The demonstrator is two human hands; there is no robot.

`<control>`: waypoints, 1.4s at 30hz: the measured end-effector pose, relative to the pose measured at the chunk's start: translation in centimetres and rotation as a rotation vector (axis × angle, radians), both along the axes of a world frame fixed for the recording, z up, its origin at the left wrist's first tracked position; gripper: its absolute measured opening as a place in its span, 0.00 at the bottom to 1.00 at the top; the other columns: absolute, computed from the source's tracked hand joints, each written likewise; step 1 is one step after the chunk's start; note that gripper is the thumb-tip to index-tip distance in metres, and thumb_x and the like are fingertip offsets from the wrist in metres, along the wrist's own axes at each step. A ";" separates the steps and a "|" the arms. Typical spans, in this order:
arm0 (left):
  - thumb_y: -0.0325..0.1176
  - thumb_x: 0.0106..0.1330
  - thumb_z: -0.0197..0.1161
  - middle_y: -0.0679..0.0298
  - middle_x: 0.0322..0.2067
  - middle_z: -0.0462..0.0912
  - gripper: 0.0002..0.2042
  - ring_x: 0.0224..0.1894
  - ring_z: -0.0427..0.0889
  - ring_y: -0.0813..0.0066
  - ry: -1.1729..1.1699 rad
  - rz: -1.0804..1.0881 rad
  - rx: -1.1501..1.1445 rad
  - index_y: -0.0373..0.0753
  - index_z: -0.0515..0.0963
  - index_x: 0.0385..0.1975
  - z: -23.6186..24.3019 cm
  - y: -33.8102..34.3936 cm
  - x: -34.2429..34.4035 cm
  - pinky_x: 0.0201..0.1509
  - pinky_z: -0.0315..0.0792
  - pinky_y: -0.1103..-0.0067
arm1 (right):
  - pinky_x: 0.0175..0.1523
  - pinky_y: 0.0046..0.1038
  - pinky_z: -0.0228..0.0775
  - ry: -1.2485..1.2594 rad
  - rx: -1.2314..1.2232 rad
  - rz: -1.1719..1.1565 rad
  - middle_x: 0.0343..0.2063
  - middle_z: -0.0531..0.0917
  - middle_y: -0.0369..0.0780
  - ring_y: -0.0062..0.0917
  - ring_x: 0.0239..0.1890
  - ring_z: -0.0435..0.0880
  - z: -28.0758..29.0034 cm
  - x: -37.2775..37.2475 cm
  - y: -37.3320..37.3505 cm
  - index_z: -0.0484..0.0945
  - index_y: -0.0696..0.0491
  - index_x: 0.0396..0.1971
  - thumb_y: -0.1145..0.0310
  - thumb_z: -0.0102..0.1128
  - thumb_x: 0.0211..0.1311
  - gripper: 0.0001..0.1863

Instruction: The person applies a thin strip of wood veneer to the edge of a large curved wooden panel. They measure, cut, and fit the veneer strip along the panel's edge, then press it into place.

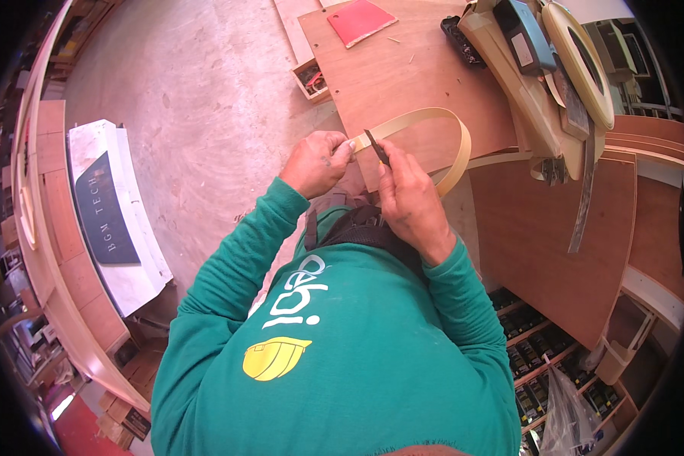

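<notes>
My left hand is closed, pinching the end of a pale wood-coloured edging strip between thumb and fingers. From there the strip arcs to the right in a wide loop and comes back down behind my right hand. That hand is wrapped round a slim dark knife-like tool, whose tip points up and left. The tool crosses the strip just right of my left fingertips; whether it touches the strip I cannot tell. Both hands are in front of my waist, at the near edge of a brown wooden tabletop.
On the tabletop lies a red folder. A beige machine with a blue-grey box stands at right. A small wooden drawer sticks out at the table's left. Far left is a white-and-dark panel; lower right, a compartmented rack.
</notes>
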State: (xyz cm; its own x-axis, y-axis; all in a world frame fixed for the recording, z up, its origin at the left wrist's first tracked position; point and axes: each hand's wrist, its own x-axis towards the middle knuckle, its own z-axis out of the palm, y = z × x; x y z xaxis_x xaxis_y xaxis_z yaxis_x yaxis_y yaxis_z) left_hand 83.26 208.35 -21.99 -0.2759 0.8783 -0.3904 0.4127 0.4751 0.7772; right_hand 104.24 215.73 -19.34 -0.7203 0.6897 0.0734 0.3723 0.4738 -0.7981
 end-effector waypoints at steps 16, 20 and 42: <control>0.40 0.84 0.59 0.57 0.31 0.90 0.19 0.35 0.88 0.71 0.012 -0.017 0.046 0.28 0.87 0.42 -1.5 0.6 -0.4 0.45 0.82 0.70 | 0.52 0.54 0.77 0.063 -0.066 -0.081 0.45 0.83 0.60 0.61 0.48 0.84 0.8 -1.7 2.0 0.77 0.64 0.51 0.73 0.62 0.75 0.12; 0.40 0.84 0.59 0.55 0.31 0.90 0.19 0.34 0.88 0.66 0.028 -0.032 0.042 0.28 0.87 0.40 -0.4 0.8 -0.3 0.45 0.82 0.69 | 0.50 0.53 0.78 0.007 -0.083 -0.084 0.40 0.85 0.59 0.58 0.45 0.85 -0.2 -1.9 2.3 0.80 0.63 0.43 0.72 0.64 0.74 0.09; 0.41 0.83 0.60 0.55 0.32 0.90 0.19 0.36 0.88 0.68 0.032 0.003 0.084 0.27 0.87 0.41 -1.3 0.6 -0.2 0.46 0.82 0.69 | 0.49 0.57 0.80 -0.066 -0.025 -0.011 0.41 0.84 0.64 0.66 0.45 0.85 -0.2 -1.1 2.1 0.73 0.63 0.54 0.67 0.59 0.82 0.14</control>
